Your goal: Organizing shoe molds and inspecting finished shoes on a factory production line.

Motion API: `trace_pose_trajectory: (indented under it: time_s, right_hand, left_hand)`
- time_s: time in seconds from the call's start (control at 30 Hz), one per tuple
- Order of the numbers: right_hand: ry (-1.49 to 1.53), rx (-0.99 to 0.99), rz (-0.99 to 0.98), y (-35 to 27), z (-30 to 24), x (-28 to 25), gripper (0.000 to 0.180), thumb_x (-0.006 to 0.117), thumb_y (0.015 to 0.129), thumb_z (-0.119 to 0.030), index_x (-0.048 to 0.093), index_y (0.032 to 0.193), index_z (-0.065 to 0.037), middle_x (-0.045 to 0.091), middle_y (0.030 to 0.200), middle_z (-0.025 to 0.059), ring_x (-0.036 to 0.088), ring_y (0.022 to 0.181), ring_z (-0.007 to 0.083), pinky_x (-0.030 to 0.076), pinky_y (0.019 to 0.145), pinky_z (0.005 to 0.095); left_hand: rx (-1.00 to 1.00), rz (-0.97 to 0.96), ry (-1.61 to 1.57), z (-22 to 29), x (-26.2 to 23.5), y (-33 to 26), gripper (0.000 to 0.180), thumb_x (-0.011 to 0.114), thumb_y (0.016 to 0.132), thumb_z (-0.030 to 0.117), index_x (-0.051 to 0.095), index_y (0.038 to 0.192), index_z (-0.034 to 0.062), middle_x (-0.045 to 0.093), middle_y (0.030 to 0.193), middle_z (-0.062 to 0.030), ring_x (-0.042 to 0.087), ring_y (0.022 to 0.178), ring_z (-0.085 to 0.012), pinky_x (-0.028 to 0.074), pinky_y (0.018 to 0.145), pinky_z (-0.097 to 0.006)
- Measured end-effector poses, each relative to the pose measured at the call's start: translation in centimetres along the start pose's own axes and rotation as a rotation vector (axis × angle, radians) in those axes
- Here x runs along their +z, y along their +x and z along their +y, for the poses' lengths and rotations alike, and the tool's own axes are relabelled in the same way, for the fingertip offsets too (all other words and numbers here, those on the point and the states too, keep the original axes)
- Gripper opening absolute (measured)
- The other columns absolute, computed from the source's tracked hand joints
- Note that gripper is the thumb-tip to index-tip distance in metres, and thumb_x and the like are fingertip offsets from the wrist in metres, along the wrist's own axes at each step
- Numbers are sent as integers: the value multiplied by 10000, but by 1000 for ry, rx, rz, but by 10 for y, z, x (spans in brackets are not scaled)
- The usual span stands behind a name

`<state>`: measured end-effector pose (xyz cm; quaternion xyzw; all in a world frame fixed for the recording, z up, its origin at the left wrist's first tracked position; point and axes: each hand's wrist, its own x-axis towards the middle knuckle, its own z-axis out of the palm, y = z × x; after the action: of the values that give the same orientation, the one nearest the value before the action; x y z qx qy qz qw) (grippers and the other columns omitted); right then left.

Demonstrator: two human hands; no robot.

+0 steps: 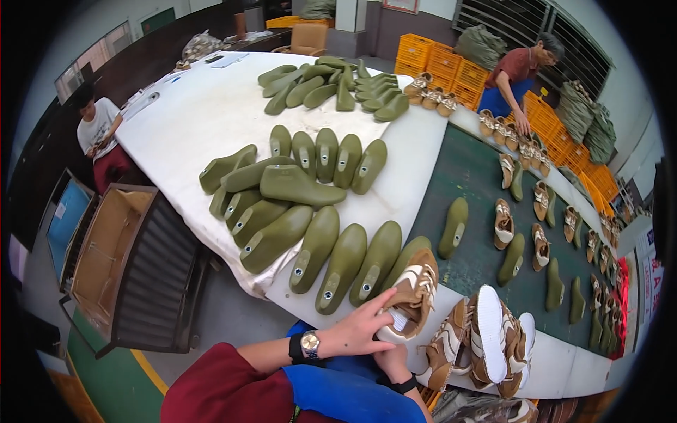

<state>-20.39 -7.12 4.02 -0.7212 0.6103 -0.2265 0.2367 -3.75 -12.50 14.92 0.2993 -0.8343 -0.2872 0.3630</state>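
My left hand [360, 328] is closed on the heel end of a brown and white sneaker [415, 292], thumb and fingers at its opening. White lining shows inside the shoe, and its toe points away from me. Just below the heel is my right hand [393, 361], its fingers hidden, so I cannot tell its grip. Green shoe lasts [340, 268] lie in a row on the white tabletop [275, 285] beyond my left hand. Right of the held shoe, several more brown and white sneakers [486, 338] lean together at the table edge, some showing white soles.
A green conveyor belt [472, 176] carries sneakers and lasts in rows on the right. More lasts [331, 84] are piled at the back. A co-worker [513, 81] reaches toward shoes by orange crates [415, 51]; another person [101, 134] is at left, beyond a wooden-lined cart [116, 261].
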Motion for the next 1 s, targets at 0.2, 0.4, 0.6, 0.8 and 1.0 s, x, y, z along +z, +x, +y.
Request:
trace_pose_trajectory:
  time_s: [0.2,0.4,0.6,0.8,1.0]
  right_hand:
    - [171,-22,17,-3,5,2,359,624,769,-253,572,1115,-169,587,1133,98,558,1044,318,472,794,408]
    - [159,46,-18,-6,13,7,393,651,741,-231,566,1120,-167,629,1037,105,600,949,326,485,749,415]
    - [64,79,-21,-6,7,2,410,647,733,-231,563,1130,-173,643,987,119,618,886,336,496,712,426]
    - [19,79,-9,-7,6,3,428,650,738,-270,559,1147,-181,650,979,119,629,852,331,508,696,427]
    - [11,143,-101,-7,11,7,420,635,744,-304,566,1143,-191,658,961,112,632,817,335,510,690,432]
  left_hand:
    - [-31,-123,10,-4,19,-7,360,754,693,174,503,895,14,200,1431,-282,345,1252,-434,360,1003,-430]
    - [-9,-171,62,-9,25,-7,336,740,688,136,500,890,13,197,1432,-277,333,1259,-433,358,1008,-435]
    - [-31,-234,116,-9,19,-3,345,743,686,159,484,856,5,216,1421,-282,363,1239,-426,392,973,-428]
    - [-15,-229,148,-10,17,-2,409,728,738,295,496,877,-12,270,1392,-294,414,1195,-432,415,944,-423]
    - [-27,-224,189,-7,21,2,435,728,739,328,552,967,2,293,1383,-296,446,1172,-427,421,940,-422]
